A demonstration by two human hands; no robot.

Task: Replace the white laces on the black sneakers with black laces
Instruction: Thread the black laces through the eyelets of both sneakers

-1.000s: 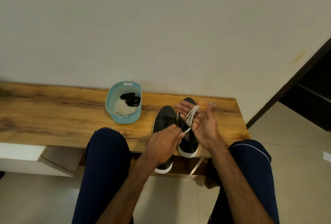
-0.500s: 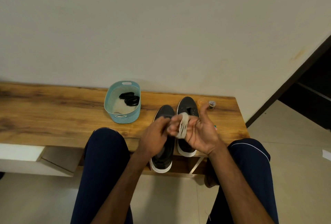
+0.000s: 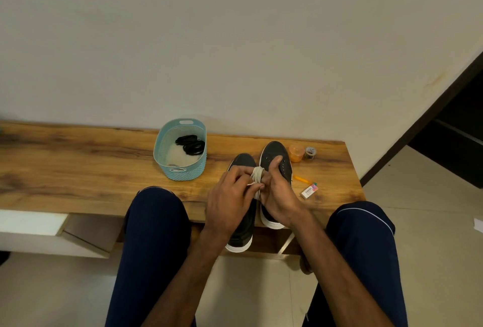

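White lace [image 3: 257, 173], wound into a tight little bundle, sits between our two hands just above the black sneakers [image 3: 275, 151]. Our right hand [image 3: 277, 197] has its fingers curled round the bundle with the thumb standing up over the shoe behind it, while our left hand [image 3: 226, 197] pinches a loose end of the same lace between thumb and fingertips, its knuckles toward us. Both shoes stand side by side on the wooden bench [image 3: 78, 167], toes toward the wall [image 3: 235, 39] and white-soled heels hanging over the near edge; we see bare eyelets on the right-hand one. To the left of the shoes stands a teal basket [image 3: 180, 171], and the black laces [image 3: 190, 143] lie coiled inside it at the far end. On the other side of the shoes we find an orange cup [image 3: 296, 153] touching a small jar [image 3: 310, 153], with an orange stick [image 3: 300, 178] and a small white box [image 3: 309, 192] nearer to us. Our knees in navy trousers [image 3: 154, 235] frame the bench edge.
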